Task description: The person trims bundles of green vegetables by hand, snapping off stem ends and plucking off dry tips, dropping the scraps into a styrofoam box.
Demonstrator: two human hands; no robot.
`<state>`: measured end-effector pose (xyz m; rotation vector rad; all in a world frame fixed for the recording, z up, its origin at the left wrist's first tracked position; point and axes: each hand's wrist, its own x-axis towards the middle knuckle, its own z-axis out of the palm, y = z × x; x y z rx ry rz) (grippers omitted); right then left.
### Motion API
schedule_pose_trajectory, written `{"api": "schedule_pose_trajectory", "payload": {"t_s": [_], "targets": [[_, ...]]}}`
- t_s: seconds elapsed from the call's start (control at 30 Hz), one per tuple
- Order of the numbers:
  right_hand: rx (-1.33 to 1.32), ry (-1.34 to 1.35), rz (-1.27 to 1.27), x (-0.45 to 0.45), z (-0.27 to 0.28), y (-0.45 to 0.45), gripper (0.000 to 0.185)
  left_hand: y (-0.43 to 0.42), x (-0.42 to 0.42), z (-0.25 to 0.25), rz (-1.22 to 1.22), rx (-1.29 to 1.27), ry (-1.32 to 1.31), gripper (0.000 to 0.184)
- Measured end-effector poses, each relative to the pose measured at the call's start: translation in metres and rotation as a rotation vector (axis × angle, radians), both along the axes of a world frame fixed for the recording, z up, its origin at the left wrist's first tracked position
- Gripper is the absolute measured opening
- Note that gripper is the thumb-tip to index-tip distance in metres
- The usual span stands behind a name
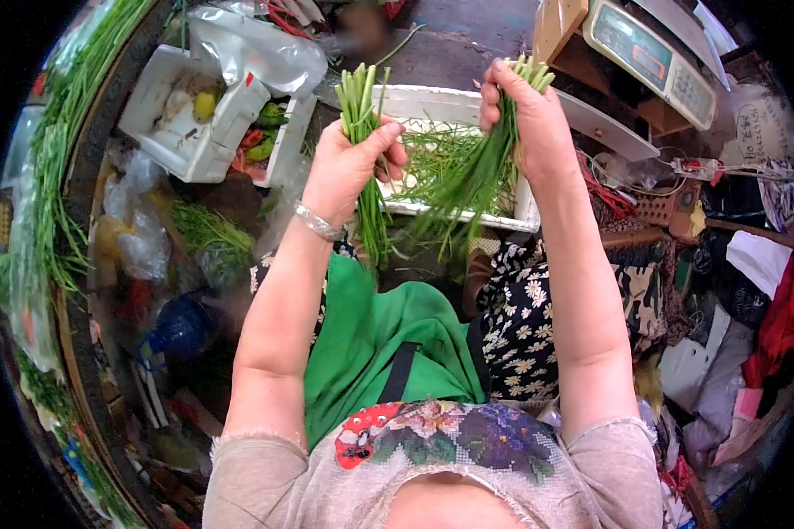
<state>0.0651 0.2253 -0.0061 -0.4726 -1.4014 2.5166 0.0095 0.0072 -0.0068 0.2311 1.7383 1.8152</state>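
Observation:
My left hand [357, 163] is closed round a bunch of green stalks [358, 95], long and thin like garlic chives, cut ends up and leaves hanging down. In my right hand [529, 115] is a second bunch of the same greens [478, 185], gripped near the cut ends, its leaves trailing down and left with some blur. Below and between my hands stands a white foam box [441, 99] with loose green leaves [441, 145] lying in it. The two bunches are apart from each other.
At the left lie more long greens [57, 167] along a ledge. White foam boxes [150, 123] stand at the upper left, near a plastic bag [265, 53]. A digital scale [648, 62] is at the upper right. A green cloth [388, 326] covers my lap.

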Motion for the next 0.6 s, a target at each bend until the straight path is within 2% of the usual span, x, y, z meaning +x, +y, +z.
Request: {"api": "schedule_pose_trajectory", "payload": {"t_s": [0.07, 0.13, 0.33, 0.4, 0.47, 0.6], "targets": [[0.142, -0.005, 0.025, -0.002, -0.006, -0.009, 0.020, 0.005, 0.005, 0.003, -0.040, 0.058, -0.054, 0.015], [0.203, -0.042, 0.118, 0.002, 0.006, -0.023, 0.020, 0.009, 0.010, 0.005, -0.082, 0.012, -0.104, 0.013], [0.205, -0.063, 0.162, 0.002, 0.003, -0.030, 0.018, 0.015, 0.015, 0.003, -0.179, 0.023, -0.110, 0.013], [0.189, -0.039, -0.065, -0.002, -0.001, -0.014, 0.018, 0.010, 0.010, 0.002, -0.134, 0.104, -0.143, 0.014], [0.068, 0.001, -0.114, -0.001, -0.002, 0.002, 0.017, 0.005, 0.006, 0.000, -0.111, 0.152, -0.168, 0.016], [-0.094, -0.067, -0.227, 0.000, 0.018, 0.001, 0.019, 0.004, 0.004, -0.004, -0.047, 0.079, -0.098, 0.019]]}}
